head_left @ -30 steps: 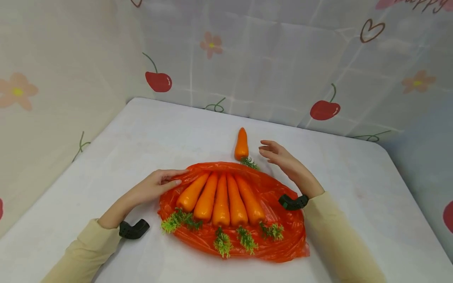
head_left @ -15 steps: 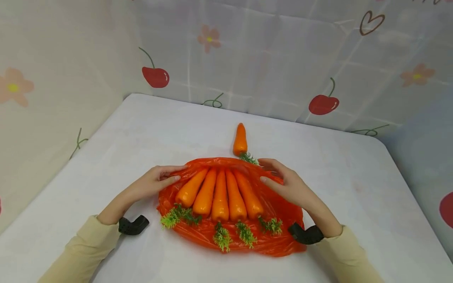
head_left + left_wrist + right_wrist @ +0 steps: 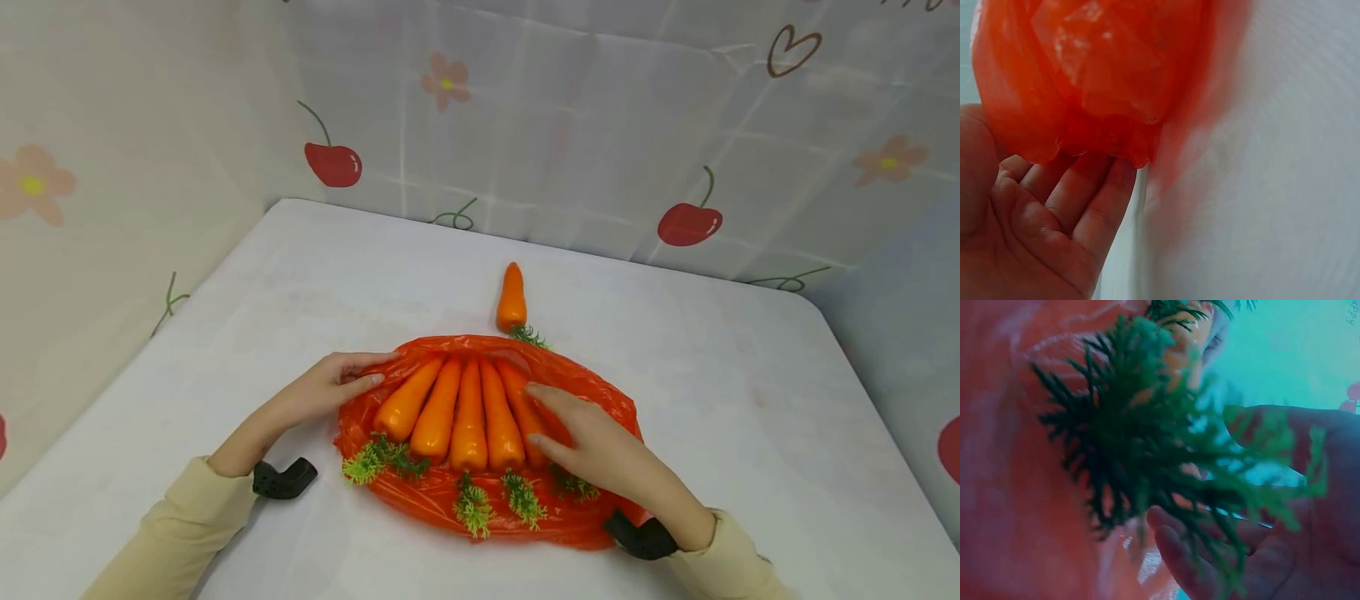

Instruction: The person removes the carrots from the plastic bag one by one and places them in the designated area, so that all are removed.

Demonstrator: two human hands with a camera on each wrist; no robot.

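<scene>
Right under the right hand (image 3: 607,450), on the red bag (image 3: 600,382): rightmost carrot (image 3: 522,412); kinda spread thumb and fingers over it, can't tell if touching; at the bag's left edge: left hand (image 3: 318,392), straight-fingered, touching it.

In the head view we find lettering (image 3: 911,3) on the printed backdrop (image 3: 570,125), high towards the right-hand corner. The top edge cuts it, so we see just the lower ends of a few thin strokes and cannot read a word from them. Below it and to the left, on the same backdrop, we make out one sign: a brown heart outline (image 3: 793,52), slightly tilted. The right wrist view gives us more: in its upper right corner, small dark script (image 3: 1351,315) runs sideways on a pale blue-green surface (image 3: 1285,356). We read "ppy" there; its beginning is too blurred to tell.
</scene>
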